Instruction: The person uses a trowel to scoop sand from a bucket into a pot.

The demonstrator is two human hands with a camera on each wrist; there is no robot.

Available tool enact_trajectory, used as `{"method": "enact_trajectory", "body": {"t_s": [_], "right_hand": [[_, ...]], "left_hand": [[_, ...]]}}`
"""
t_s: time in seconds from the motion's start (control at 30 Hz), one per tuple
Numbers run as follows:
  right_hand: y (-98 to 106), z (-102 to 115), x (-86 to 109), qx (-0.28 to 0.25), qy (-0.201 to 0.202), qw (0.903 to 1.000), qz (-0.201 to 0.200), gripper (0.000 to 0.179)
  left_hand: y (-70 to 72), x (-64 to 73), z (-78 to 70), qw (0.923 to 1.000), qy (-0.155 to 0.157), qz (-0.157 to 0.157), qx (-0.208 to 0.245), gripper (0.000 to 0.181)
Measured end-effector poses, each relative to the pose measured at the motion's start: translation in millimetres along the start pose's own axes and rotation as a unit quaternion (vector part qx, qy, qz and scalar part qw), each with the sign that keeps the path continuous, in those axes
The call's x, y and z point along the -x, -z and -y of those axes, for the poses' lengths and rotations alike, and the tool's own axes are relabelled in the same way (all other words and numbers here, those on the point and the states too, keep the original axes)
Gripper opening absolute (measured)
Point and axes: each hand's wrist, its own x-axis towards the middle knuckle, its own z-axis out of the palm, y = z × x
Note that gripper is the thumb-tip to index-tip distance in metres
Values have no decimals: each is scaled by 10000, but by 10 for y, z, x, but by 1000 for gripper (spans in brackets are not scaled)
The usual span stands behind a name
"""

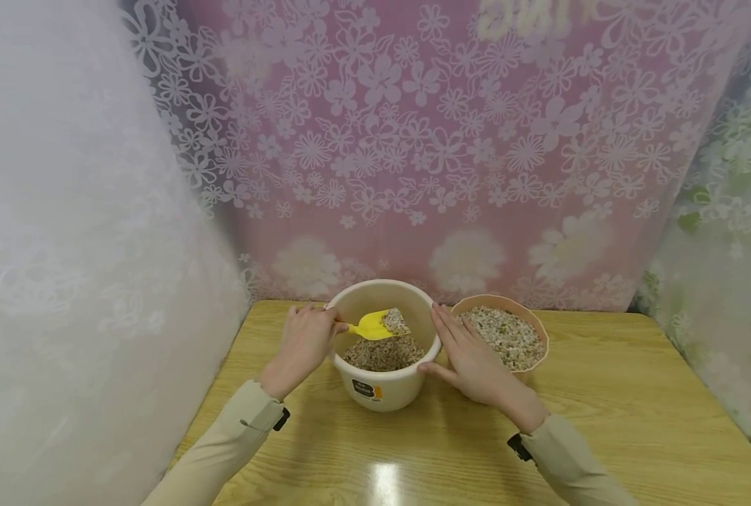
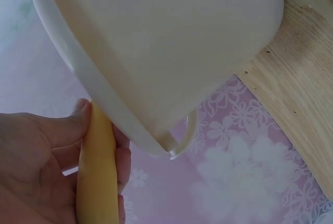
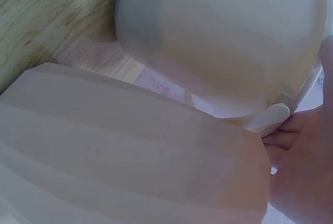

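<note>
In the head view, a cream bucket (image 1: 378, 393) with tan granules (image 1: 384, 353) inside stands on the table. My left hand (image 1: 308, 341) grips the handle of a yellow toy shovel (image 1: 370, 326) at the bucket's left rim. Its blade, over the granules, carries pale granules (image 1: 395, 322). The left wrist view has my thumb and fingers around the yellow handle (image 2: 99, 166), beside the bucket's rim. My right hand (image 1: 479, 358) rests on the bucket's right rim, fingers extended. In the right wrist view its fingers (image 3: 283, 140) touch near the bucket's carrying-handle joint (image 3: 273, 117).
A peach scalloped bowl (image 1: 547, 344) filled with mixed pale granules (image 1: 508, 337) stands right of the bucket, beside my right hand. The wooden table (image 1: 634, 407) meets a pink floral curtain (image 1: 381, 232) at the back. Pale curtains hang at left and right.
</note>
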Motion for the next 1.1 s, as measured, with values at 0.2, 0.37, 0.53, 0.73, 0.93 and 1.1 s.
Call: {"method": "enact_trajectory", "body": {"t_s": [0.2, 0.37, 0.53, 0.73, 0.93, 1.1], "right_hand": [[30, -159, 98, 19, 47, 9998, -202, 93], [135, -449, 281, 55, -25, 9975, -707, 89], [282, -727, 538, 313, -459, 9958, -724, 89], [362, -976, 786, 221, -1081, 9935, -276, 96], [370, -1054, 851, -32, -1274, 9918, 6, 95], [372, -1066, 838, -133, -1338, 9909, 104, 94]], "left_hand": [[0, -11, -29, 10000, -26, -3, -37, 15], [1, -24, -42, 10000, -11, -38, 31, 16], [22, -39, -45, 9999, 108, -23, 133, 15], [76, -100, -74, 9998, 8, -107, 179, 18], [177, -274, -213, 9996, -63, 167, 211, 21], [252, -483, -411, 9990, -146, 397, 120, 24]]}}
